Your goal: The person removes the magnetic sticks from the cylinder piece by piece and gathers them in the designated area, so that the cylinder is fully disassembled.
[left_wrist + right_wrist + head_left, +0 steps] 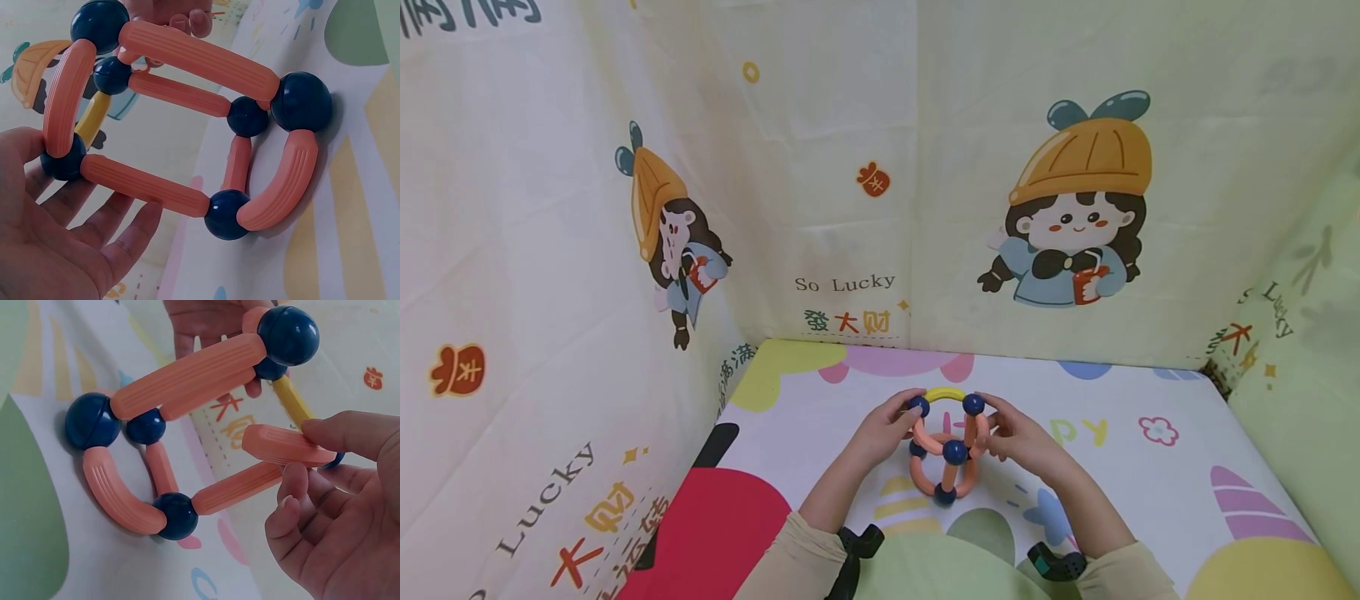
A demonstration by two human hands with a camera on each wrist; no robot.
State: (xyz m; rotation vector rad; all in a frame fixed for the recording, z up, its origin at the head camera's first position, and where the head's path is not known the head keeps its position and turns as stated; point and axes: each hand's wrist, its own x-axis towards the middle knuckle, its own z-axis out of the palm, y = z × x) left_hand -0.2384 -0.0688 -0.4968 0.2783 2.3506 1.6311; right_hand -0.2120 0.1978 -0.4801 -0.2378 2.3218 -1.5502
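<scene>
A frame of coral rods (pixel 200 59) and dark blue balls (pixel 955 452) stands on the table in front of me. One curved yellow rod (pixel 944 394) bridges the two far upper balls. My left hand (pixel 883 429) pinches the upper left ball (pixel 64 159), its other fingers spread beneath a straight coral rod. On the opposite side, my right hand (pixel 1022 437) pinches a short curved coral rod (pixel 281 445) between thumb and fingers. One end of that rod meets the upper right ball, mostly hidden by the fingers; its other end points free, apart from the front upper ball (pixel 288 335).
A patterned white cloth (pixel 1135 467) covers the table. Printed fabric walls (pixel 820 167) rise at the back, left and right. To the left a red area (pixel 715 525) shows, with a dark object (pixel 717 446) by the table's edge. Black straps (pixel 1058 562) circle both wrists.
</scene>
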